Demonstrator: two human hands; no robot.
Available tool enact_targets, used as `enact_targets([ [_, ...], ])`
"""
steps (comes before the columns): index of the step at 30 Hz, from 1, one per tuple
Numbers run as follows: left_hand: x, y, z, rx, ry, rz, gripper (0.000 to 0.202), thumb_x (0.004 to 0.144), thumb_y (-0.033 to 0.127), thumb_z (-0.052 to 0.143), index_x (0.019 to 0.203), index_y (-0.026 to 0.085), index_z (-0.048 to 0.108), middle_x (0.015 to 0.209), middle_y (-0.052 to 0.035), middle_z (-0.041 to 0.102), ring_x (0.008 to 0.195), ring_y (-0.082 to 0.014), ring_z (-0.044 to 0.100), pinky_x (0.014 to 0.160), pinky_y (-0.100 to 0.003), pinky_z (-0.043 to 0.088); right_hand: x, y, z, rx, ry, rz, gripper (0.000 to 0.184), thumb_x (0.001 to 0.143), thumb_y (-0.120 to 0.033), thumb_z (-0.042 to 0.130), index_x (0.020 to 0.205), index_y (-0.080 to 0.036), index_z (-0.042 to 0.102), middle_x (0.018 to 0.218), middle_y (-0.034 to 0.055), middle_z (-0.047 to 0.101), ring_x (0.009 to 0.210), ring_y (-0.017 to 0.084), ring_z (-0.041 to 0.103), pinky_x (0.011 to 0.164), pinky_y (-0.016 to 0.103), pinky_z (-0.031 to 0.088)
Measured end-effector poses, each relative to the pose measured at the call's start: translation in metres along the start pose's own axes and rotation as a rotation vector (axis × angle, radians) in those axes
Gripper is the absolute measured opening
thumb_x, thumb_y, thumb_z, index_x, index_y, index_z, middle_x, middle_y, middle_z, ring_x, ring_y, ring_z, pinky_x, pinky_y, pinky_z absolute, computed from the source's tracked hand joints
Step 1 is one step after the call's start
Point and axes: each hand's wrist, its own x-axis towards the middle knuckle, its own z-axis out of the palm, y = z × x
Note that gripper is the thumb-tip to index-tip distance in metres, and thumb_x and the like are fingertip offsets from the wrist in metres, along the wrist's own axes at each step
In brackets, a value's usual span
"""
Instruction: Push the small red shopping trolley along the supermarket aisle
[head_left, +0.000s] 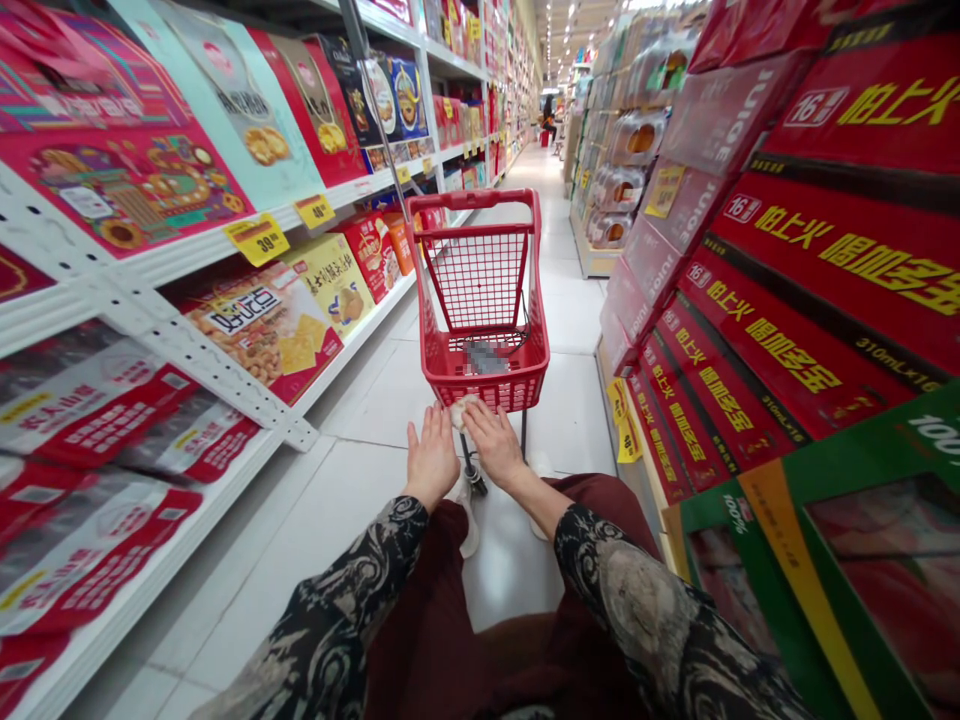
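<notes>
My left hand (pixel 435 455) is held out in front of me, fingers stretched and lying side by side, with nothing in it. Beside it, my right hand (pixel 489 442) has a small crumpled off-white wad (pixel 458 413) under its fingertips; it looks like tissue or cloth, but I cannot tell which. Just beyond both hands stands a red shopping cart (pixel 484 392) with a mesh basket. In the basket lies a grey item (pixel 486 356), partly blurred, with a dark cord near it. Neither hand clearly touches the cart.
Shelves (pixel 300 425) of boxed snacks and bottle packs line the left. Stacked red drink cartons (pixel 810 330) and a green box (pixel 832 600) crowd the right. The tiled aisle (pixel 559 240) runs ahead, with a person (pixel 548 118) far down it. My knees are bent below my hands.
</notes>
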Motion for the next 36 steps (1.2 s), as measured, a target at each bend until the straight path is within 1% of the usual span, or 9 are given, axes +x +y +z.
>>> enact_targets([
  [3,0.006,-0.005,-0.003,-0.014,0.043,-0.037,0.072,0.069,0.013,0.04,0.139,0.007,0.023,0.148,-0.0161,0.02,0.136,-0.0248,0.021,0.108,-0.052,0.021,0.018,-0.007,-0.012,-0.005,0.099,-0.038,0.042,0.089,-0.012,0.041,0.13,-0.018,0.045,0.138,0.0093,0.042,0.134,0.018,0.025,0.109,0.044,0.019],
  [6,0.012,-0.01,-0.009,-0.019,0.068,-0.068,0.075,0.068,0.014,0.042,0.139,0.006,0.021,0.149,-0.0162,0.019,0.137,-0.0249,0.02,0.107,-0.053,0.022,0.034,-0.009,-0.014,-0.023,0.124,-0.067,0.043,0.09,-0.013,0.039,0.132,-0.018,0.043,0.14,0.0081,0.04,0.135,0.018,0.023,0.11,0.044,0.017],
  [9,0.013,-0.015,-0.015,-0.008,0.066,-0.071,0.076,0.067,0.015,0.043,0.139,0.004,0.021,0.149,-0.017,0.018,0.137,-0.0252,0.019,0.107,-0.053,0.021,0.034,-0.005,-0.005,-0.033,0.046,-0.077,0.04,0.09,-0.012,0.04,0.129,-0.017,0.046,0.138,0.0092,0.042,0.133,0.02,0.028,0.108,0.047,0.02],
  [14,0.013,-0.021,-0.024,0.015,0.071,-0.044,0.076,0.068,0.016,0.045,0.139,0.004,0.021,0.149,-0.0167,0.018,0.137,-0.0255,0.019,0.108,-0.052,0.02,0.008,0.001,0.007,-0.012,-0.118,-0.04,0.037,0.086,-0.008,0.043,0.12,-0.015,0.054,0.131,0.0117,0.05,0.127,0.023,0.039,0.103,0.047,0.03],
  [17,0.022,-0.023,-0.032,-0.004,0.086,-0.015,0.076,0.068,0.017,0.046,0.139,0.006,0.02,0.149,-0.0159,0.018,0.137,-0.0253,0.018,0.109,-0.051,0.021,0.008,0.0,-0.011,0.017,-0.01,-0.005,0.041,0.085,-0.007,0.042,0.123,-0.014,0.052,0.132,0.0119,0.049,0.129,0.021,0.036,0.104,0.045,0.028],
  [21,0.041,-0.026,-0.046,-0.027,0.056,0.013,0.075,0.068,0.016,0.045,0.139,0.006,0.022,0.149,-0.0154,0.018,0.137,-0.0253,0.02,0.108,-0.051,0.022,0.033,0.007,-0.051,-0.01,0.229,0.074,0.046,0.084,-0.009,0.039,0.129,-0.015,0.046,0.139,0.0098,0.042,0.134,0.018,0.025,0.108,0.041,0.02],
  [25,0.051,-0.027,-0.056,-0.024,-0.017,0.026,0.065,0.071,0.016,0.044,0.135,0.01,0.032,0.149,-0.0132,0.022,0.136,-0.0269,0.022,0.106,-0.053,0.025,0.042,0.034,-0.067,-0.067,0.23,0.228,0.046,0.084,-0.007,0.038,0.128,-0.016,0.048,0.139,0.0092,0.042,0.133,0.021,0.028,0.106,0.045,0.02],
  [29,0.045,-0.022,-0.061,-0.011,-0.02,0.041,0.061,0.073,0.015,0.042,0.133,0.011,0.035,0.147,-0.0129,0.026,0.136,-0.0264,0.021,0.106,-0.052,0.025,0.026,0.056,-0.06,-0.084,0.14,0.274,0.049,0.082,-0.002,0.036,0.127,-0.014,0.048,0.137,0.0106,0.044,0.131,0.023,0.032,0.102,0.045,0.028],
  [36,0.019,-0.007,-0.064,-0.027,-0.001,0.035,0.063,0.072,0.012,0.041,0.134,0.008,0.034,0.147,-0.0144,0.025,0.136,-0.0269,0.021,0.106,-0.051,0.027,0.007,0.06,-0.068,-0.125,0.128,0.241,0.048,0.082,-0.003,0.037,0.128,-0.013,0.047,0.138,0.0106,0.042,0.13,0.022,0.032,0.102,0.043,0.028],
])
